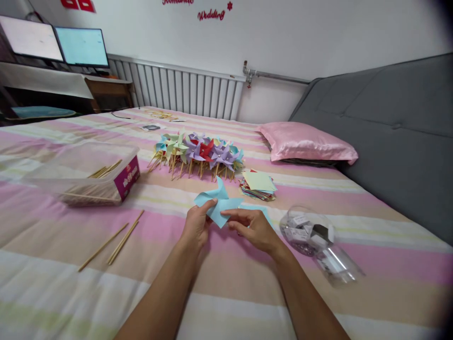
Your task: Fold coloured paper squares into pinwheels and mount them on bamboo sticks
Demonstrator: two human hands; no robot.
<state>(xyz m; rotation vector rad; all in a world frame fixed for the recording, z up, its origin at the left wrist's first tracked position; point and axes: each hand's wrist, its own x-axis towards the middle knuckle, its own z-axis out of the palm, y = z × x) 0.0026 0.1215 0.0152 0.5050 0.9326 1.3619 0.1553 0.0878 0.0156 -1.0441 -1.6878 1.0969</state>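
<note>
Between my hands is a light blue paper pinwheel (222, 206), its blades partly folded in. My left hand (198, 222) pinches it at the centre with the thumb on top. The fingers of my right hand (254, 227) close on its lower right blade. Behind my right hand, part of another light blue paper (260, 208) lies on the bed. Just beyond stands a stack of coloured paper squares (260, 183), with a pale yellow sheet on top. Finished pinwheels on sticks (201, 153) in purple, red, green and blue are massed farther back.
A clear plastic box (88, 174) of wooden sticks stands at left, with loose sticks (123, 241) in front of it. To the right lies a round clear container (306, 231) of small packets, touching a clear plastic piece (336, 264). A pink pillow (307, 141) rests near the grey headboard (389, 123).
</note>
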